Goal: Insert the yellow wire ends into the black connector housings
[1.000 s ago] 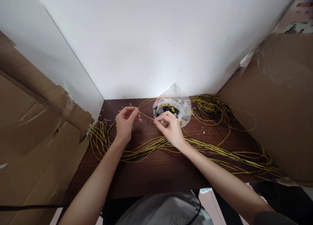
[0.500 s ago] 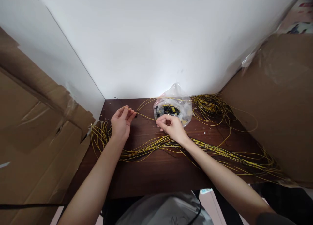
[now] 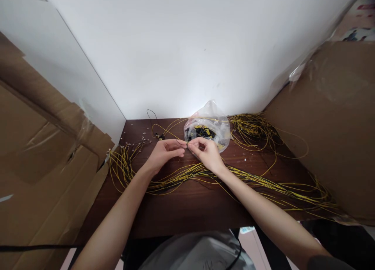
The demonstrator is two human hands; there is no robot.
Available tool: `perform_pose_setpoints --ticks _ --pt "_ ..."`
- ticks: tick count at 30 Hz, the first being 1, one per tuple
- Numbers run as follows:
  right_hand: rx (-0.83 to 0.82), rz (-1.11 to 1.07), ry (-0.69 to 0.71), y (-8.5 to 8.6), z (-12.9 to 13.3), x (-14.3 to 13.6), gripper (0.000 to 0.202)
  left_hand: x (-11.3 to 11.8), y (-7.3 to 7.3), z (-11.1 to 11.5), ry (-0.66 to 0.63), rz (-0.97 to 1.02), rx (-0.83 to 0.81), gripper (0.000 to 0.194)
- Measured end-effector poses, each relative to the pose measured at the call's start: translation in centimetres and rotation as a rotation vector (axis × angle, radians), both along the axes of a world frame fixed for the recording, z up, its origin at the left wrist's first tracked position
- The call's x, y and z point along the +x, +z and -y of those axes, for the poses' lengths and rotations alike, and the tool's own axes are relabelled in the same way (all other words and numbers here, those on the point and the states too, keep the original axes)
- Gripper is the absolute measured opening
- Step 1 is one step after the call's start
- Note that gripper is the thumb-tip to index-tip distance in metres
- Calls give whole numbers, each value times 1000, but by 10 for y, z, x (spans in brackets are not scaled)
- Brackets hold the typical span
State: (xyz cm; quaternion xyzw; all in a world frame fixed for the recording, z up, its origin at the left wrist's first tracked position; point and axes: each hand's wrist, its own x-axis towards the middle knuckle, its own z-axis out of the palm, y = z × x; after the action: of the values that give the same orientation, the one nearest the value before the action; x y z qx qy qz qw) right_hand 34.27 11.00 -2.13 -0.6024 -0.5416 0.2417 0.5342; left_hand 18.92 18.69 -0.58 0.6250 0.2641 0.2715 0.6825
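No wording is legible: the printed panel (image 3: 359,25) at upper right, the small label (image 3: 247,229) below the bench (image 3: 187,211) and the dark marks (image 3: 210,265) at bottom are too blurred

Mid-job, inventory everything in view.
Tabletop: one, dark brown, centre
Plastic bag: one, clear, back centre
Small pieces: many, black and yellow, inside bag
Wire coil: one, yellow, right of bag
Wire bundle: one, yellow and black, across tabletop
Thin wires: few, yellow and dark, left of bag
Pale bits: several, whitish, back left
Walls: two, white, back and left
Cardboard: two, brown, left and right
Printed sheet: one, mainly pink, upper right
Cords: two, black, near bottom
Cloth: one, grey, bottom
Left grip: one, bare, at thin wires
Right grip: one, bare, pinching thin wires
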Motion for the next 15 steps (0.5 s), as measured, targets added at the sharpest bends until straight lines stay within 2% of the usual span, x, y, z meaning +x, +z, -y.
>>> perform_pose_setpoints --ticks 4,8,15 --pt "4 -2 31 2 1 -3 19 1 1 2 26 -39 123 19" --pt "-4 -28 66 3 2 -6 18 2 4 1 76 -5 133 18" --pt "-59 27 41 3 3 1 19 0 0 -11 446 138 78 26"
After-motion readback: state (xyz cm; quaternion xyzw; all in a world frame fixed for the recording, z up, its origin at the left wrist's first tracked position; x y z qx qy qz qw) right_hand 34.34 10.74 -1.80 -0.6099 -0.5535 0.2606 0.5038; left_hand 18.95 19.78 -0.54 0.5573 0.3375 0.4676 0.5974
